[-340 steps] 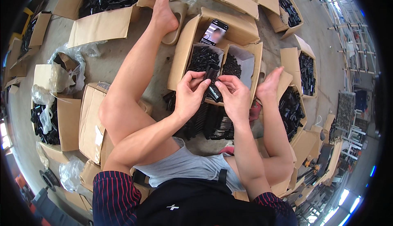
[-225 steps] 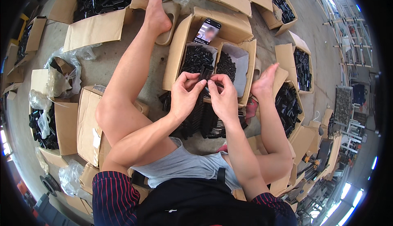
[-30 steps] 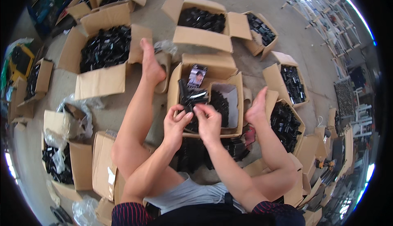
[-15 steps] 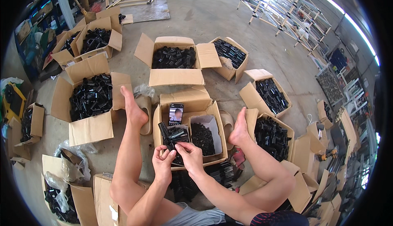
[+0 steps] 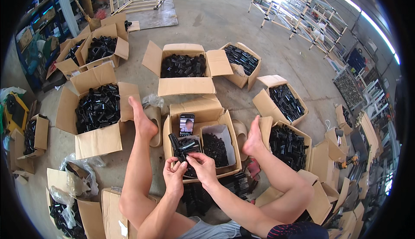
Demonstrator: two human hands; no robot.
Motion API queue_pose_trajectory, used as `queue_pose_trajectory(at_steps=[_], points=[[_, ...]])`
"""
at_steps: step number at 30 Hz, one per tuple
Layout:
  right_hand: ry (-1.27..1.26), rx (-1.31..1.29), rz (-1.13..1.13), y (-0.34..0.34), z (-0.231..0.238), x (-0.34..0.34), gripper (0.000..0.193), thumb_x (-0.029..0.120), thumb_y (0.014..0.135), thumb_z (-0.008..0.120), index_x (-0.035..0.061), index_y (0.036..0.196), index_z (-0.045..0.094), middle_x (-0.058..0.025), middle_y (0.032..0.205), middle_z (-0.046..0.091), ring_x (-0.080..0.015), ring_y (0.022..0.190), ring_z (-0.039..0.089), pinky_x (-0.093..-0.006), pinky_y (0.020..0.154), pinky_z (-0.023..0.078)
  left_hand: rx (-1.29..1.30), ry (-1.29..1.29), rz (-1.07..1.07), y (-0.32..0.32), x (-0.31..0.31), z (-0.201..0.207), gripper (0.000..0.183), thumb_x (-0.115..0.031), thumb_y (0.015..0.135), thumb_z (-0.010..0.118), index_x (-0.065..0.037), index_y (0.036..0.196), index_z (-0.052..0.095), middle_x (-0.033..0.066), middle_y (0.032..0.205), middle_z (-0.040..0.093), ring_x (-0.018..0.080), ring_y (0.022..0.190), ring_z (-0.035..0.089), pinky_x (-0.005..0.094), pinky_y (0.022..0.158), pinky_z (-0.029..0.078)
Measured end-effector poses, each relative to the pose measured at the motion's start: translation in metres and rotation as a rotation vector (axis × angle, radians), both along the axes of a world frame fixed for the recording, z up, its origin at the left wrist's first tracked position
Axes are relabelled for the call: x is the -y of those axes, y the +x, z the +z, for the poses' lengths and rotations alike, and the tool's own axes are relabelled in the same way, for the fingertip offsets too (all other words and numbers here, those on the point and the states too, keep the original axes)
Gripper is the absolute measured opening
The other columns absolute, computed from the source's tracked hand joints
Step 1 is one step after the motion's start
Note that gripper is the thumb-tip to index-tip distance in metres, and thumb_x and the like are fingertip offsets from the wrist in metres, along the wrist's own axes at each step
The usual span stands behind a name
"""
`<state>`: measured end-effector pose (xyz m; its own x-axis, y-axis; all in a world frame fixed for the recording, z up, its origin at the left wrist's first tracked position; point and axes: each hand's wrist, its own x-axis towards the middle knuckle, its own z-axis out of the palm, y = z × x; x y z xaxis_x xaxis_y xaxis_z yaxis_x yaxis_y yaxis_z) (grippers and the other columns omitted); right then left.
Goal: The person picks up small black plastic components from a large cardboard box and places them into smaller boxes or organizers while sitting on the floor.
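1. The left hand pinches a black fitting between thumb and fingers; the right hand closes its thumb and forefinger on the same part. The fingertips nearly meet; whether a smaller piece lies between them cannot be told.
2. The fitting is over the near left part of an open carton, whose front edge runs just beneath the right wrist.
3. Side room is narrow: the carton stands between the spread legs, with a beige slipper near its left wall and another near its right.
4. In front of that edge, rows of black parts take up the floor between the knees.
5. Inside the carton, the left side holds a heap of black pieces; the right side has a grey-walled bin with small dark bits. A phone leans upright at the back.
6. Farther out, a left box, a back box and a right box stand with flaps open, each heaped with black parts.
7. Beyond them, concrete floor stretches back toward pipe racks.
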<state>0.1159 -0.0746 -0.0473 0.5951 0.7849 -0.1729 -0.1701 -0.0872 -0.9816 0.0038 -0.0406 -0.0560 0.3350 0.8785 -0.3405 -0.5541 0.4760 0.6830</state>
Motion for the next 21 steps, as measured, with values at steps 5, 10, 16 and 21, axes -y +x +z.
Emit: queue_pose_trajectory(at_steps=[5,10,16,21], points=[[-0.088,0.022,0.043,0.005,0.008,-0.001,0.023,0.017,0.089,0.078,-0.0024,0.102,0.076,-0.008,0.097,0.075,-0.0112,0.086,0.067,-0.0268,0.078,0.053,-0.01,0.017,0.003,0.0,0.0,-0.002,0.035,0.007,0.09,0.07,-0.009,0.115,0.05,0.0059,0.099,0.072,0.0083,0.082,0.065,0.0206,0.071,0.052],[0.02,0.053,0.016,0.001,0.01,-0.003,0.024,0.02,0.089,0.079,-0.0019,0.098,0.076,-0.0079,0.094,0.074,-0.012,0.083,0.068,-0.0275,0.075,0.053,0.001,0.011,0.005,0.001,0.0,-0.001,0.036,0.007,0.09,0.07,-0.009,0.114,0.05,0.0063,0.099,0.072,0.0085,0.082,0.065,0.0206,0.071,0.052],[-0.042,0.096,0.005,0.003,-0.005,0.001,0.025,0.019,0.089,0.078,-0.0022,0.102,0.074,-0.0087,0.095,0.074,-0.0139,0.084,0.069,-0.0281,0.077,0.053,0.0,0.02,0.001,0.001,0.0,-0.002,0.037,0.009,0.089,0.07,-0.009,0.114,0.051,0.0061,0.099,0.071,0.0092,0.085,0.066,0.0216,0.073,0.053],[0.002,0.061,-0.003,0.002,0.001,0.003,0.025,0.02,0.09,0.078,-0.0024,0.099,0.074,-0.0102,0.097,0.073,-0.0142,0.084,0.069,-0.0284,0.076,0.054,-0.007,0.04,-0.02,-0.001,0.0,-0.003,0.036,0.01,0.089,0.07,-0.008,0.114,0.052,0.0062,0.1,0.071,0.01,0.088,0.066,0.0223,0.075,0.054]])
